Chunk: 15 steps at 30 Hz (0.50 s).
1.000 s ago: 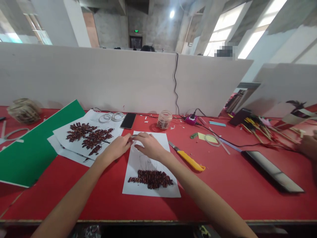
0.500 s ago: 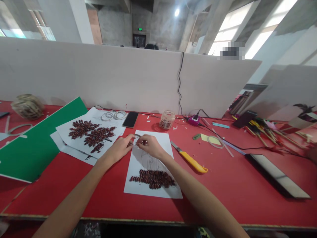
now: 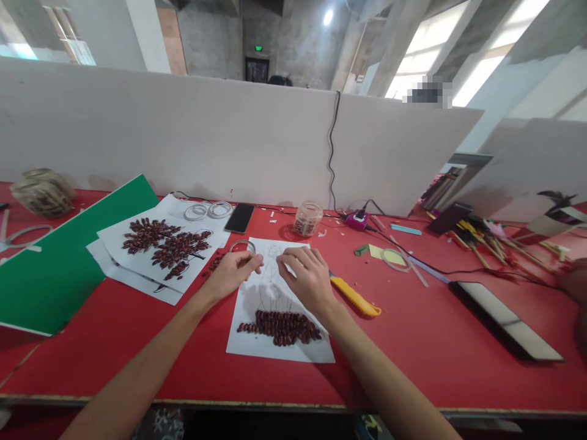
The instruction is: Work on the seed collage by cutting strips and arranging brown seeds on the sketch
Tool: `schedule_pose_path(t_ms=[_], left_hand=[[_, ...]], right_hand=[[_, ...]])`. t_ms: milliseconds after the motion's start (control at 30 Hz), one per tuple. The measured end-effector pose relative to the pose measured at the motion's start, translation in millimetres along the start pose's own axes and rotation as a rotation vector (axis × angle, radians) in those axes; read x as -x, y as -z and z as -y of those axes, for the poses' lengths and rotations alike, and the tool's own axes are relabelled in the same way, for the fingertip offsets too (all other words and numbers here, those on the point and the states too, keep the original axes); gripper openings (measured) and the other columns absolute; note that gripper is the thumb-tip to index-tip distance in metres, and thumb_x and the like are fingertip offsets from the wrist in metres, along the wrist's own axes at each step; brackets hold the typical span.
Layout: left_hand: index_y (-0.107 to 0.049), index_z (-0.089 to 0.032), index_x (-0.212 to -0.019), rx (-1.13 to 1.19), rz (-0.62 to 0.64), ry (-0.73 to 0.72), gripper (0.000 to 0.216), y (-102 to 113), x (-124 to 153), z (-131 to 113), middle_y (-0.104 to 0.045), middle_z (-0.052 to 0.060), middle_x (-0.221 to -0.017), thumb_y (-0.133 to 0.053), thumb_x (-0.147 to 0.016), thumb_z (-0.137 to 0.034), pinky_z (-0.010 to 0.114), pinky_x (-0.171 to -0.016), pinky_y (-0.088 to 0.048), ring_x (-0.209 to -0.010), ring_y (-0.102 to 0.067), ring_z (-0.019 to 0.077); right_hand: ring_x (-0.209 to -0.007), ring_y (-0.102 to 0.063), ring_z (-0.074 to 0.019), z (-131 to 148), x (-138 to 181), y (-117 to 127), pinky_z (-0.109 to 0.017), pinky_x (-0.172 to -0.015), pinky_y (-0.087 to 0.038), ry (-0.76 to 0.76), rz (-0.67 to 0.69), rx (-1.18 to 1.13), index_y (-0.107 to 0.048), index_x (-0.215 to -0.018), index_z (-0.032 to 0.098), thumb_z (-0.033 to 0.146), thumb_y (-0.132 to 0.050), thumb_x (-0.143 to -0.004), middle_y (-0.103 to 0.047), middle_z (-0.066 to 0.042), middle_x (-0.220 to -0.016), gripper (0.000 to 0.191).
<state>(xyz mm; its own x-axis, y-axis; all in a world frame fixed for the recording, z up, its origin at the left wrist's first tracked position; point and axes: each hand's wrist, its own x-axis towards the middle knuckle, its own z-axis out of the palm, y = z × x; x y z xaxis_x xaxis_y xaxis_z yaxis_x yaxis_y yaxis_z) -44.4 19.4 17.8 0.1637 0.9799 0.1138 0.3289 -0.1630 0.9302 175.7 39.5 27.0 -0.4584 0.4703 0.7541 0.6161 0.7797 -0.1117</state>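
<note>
left hand [image 3: 232, 273] and right hand [image 3: 306, 275] are held apart over the sheet [image 3: 250, 296] — grips cannot be told; a ring [image 3: 243, 241] is noted at its far left corner — seeds [image 3: 285, 329] toward its near edge.

From where I'm standing, a broad stretch of red desk [image 3: 422, 360] lies open between the yellow utility knife [image 3: 355, 295] and the tablet [image 3: 507, 321], with room for a hand to slide through. The knife crowds the right hand [image 3: 306, 275] on its outer side. A narrow gap parts it from the left hand [image 3: 233, 272]. Farther back, the phone [image 3: 239, 218] and glass jar [image 3: 307, 219] are in the way, then the white partition [image 3: 229, 146] bars everything. A green board [image 3: 59, 275] obstructs the left.
</note>
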Motion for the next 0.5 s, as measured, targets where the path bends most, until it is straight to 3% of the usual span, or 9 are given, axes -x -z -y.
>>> schedule_pose_path(t_ms=[100, 200, 367, 500], left_hand=[[-0.068, -0.015, -0.081, 0.219, 0.065, 0.078, 0.044, -10.0, -0.3, -1.8, -0.062, 0.002, -0.072, -0.062, -0.091, -0.058, 0.022, -0.049, -0.031, -0.054, -0.044, 0.0093], [-0.068, -0.016, -0.080, 0.295, 0.080, 0.094, 0.040, -11.8, 0.1, -3.3, -0.056, -0.001, -0.067, -0.067, -0.088, -0.056, 0.022, -0.050, -0.029, -0.054, -0.040, 0.0088], [-0.067, -0.015, -0.077, 0.348, 0.107, 0.110, 0.041, -8.9, 1.4, -6.4, -0.048, -0.003, -0.061, -0.066, -0.088, -0.055, 0.022, -0.050, -0.026, -0.054, -0.038, 0.0090], [-0.067, -0.015, -0.081, 0.289, 0.125, 0.108, 0.038, -10.8, 1.2, -3.0, -0.054, -0.001, -0.066, -0.067, -0.087, -0.052, 0.022, -0.052, -0.030, -0.057, -0.041, 0.0100]], right_hand=[[-0.086, -0.061, -0.0178, 3.0, 2.1, 5.0, -0.036, -0.081, -0.038, 0.216, -0.005, 0.251, -0.066, -0.097, 0.022, 0.013, -0.062, -0.096, -0.074, -0.002, -0.097, 0.011], [-0.084, -0.059, -0.0169, 5.7, 0.7, 5.8, -0.037, -0.081, -0.037, 0.321, -0.021, 0.354, -0.066, -0.096, 0.022, 0.011, -0.061, -0.097, -0.074, -0.001, -0.094, 0.012], [-0.083, -0.057, -0.0163, 10.7, -1.4, 7.8, -0.038, -0.081, -0.036, 0.400, -0.037, 0.413, -0.066, -0.089, 0.022, 0.009, -0.061, -0.096, -0.072, 0.001, -0.090, 0.016], [-0.083, -0.057, -0.0169, 11.7, 0.6, 7.2, -0.039, -0.081, -0.036, 0.416, 0.008, 0.410, -0.066, -0.089, 0.023, 0.008, -0.058, -0.098, -0.072, 0.000, -0.090, 0.018]])
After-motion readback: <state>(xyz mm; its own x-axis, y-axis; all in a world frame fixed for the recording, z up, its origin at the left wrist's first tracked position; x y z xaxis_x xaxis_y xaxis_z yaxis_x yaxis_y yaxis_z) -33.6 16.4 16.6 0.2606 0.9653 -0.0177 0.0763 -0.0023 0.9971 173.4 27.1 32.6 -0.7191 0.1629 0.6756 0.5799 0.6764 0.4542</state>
